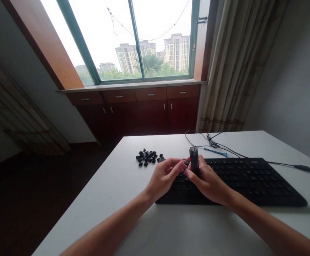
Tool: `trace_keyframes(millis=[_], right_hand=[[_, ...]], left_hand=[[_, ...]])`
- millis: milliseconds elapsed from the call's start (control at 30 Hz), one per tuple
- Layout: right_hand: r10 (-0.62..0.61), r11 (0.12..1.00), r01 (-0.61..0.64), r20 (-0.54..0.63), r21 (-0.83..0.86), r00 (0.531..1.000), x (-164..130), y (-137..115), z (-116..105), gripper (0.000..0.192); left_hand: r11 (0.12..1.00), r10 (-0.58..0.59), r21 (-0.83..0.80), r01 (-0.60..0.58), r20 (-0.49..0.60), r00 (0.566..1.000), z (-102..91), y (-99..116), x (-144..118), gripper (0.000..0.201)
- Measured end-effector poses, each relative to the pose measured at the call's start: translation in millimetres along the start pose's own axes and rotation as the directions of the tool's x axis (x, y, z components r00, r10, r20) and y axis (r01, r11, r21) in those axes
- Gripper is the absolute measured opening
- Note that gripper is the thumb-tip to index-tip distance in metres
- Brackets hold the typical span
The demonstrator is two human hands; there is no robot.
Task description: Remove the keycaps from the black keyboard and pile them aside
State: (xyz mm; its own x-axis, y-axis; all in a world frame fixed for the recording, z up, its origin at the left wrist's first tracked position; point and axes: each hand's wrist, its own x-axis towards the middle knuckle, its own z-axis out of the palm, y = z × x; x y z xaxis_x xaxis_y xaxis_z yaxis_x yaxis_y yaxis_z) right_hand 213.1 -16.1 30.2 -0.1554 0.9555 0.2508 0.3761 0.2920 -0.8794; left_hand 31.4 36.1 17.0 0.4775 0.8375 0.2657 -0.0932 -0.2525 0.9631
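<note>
Gripping a dark tool (pixel 194 161), the right hand (pixel 209 179) shows in the head view over the middle of a black keyboard (pixel 250 181). Its fingers are wrapped around the tool, which stands roughly upright with a metallic-looking end pointing up; the thumb reaches across toward the other hand. The left hand (pixel 165 176) is just beside it, over the left part of the keyboard, its fingers curled and the tips of thumb and forefinger drawn close together next to the right thumb. Whether a small piece is pinched between those left fingertips cannot be told.

The keyboard lies flat on a white table (pixel 109 202), partly hidden by both hands, with its right part in plain view. Near its far left corner, a loose heap of small black pieces (pixel 151 155) is spread on the tabletop, some lying a little apart from the rest. Behind the keyboard lies a slim blue tool (pixel 215 152), near a bundled black cable (pixel 211 142). Another stretch of cable runs past the keyboard's far right side to a dark plug (pixel 302 168).

Beyond the table are a dark red cabinet (pixel 149 115), a green-framed window (pixel 162 21) above it, and a patterned curtain (pixel 225 71) on the right.
</note>
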Motion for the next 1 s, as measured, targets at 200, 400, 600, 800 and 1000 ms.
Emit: trace_keyframes(millis=[200,400,600,800,1000], right_hand=[[-0.051,0.999,0.051,0.002,-0.01,0.999,-0.8,-2.7,-0.4,0.032],[-0.094,0.992,0.091,-0.033,-0.083,0.995,0.7,0.6,1.6,0.033],[-0.172,0.983,0.167,-0.066,-0.075,0.983,2.7,-0.9,3.1,0.031],[-0.171,0.983,0.166,-0.058,-0.082,0.984,0.1,1.0,5.9,0.031],[-0.107,0.993,0.104,-0.051,-0.06,0.993,-5.2,6.1,7.5,0.031]], left_hand=[[1.0,0.013,-0.015,-0.012,0.039,0.999,0.0,2.0,-0.9,0.031],[0.999,0.006,-0.049,-0.002,0.086,0.996,-3.9,0.0,-2.2,0.037],[0.999,-0.035,0.004,0.035,0.005,0.999,-4.8,-1.0,-3.3,0.029],[0.999,-0.045,-0.019,0.045,-0.023,0.999,-4.5,-2.3,-1.8,0.027],[0.998,-0.053,-0.032,0.053,-0.003,0.999,-3.9,-1.5,-1.4,0.023]])
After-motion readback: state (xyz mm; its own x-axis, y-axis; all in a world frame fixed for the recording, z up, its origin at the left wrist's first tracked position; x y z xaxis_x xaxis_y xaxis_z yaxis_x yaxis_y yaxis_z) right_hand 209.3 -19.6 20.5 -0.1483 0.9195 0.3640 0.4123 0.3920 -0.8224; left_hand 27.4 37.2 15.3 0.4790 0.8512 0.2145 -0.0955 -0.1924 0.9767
